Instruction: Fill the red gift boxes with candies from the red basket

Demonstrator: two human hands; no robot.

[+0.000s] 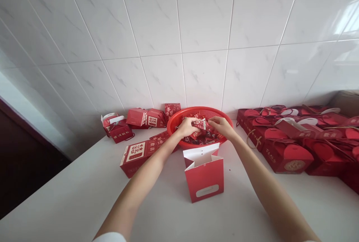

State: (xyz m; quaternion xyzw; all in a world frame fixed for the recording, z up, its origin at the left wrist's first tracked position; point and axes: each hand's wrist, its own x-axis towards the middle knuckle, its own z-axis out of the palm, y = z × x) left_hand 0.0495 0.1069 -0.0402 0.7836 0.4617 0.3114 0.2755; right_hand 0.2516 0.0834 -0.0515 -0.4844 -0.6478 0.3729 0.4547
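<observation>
Over the red plastic basket (174, 122), my left hand (187, 127) is closed around small red-and-white wrapped candies (199, 123). My right hand (221, 126) is just to its right, fingers pinched together at the edge of those candies; what they grip, if anything, is too small to make out. More wrapped candies (209, 137) fill the basket below both hands. In front of the basket, between my forearms, a red paper gift box (204, 180) stands upright with its top open and its white inside showing.
Folded red boxes with white lettering (137, 154) lie left of the basket. Behind them are more red boxes (148, 118) and a small one (120, 130). Many closed red gift boxes (286, 156) crowd the right side. A tiled wall (204, 77) backs the white table (168, 216).
</observation>
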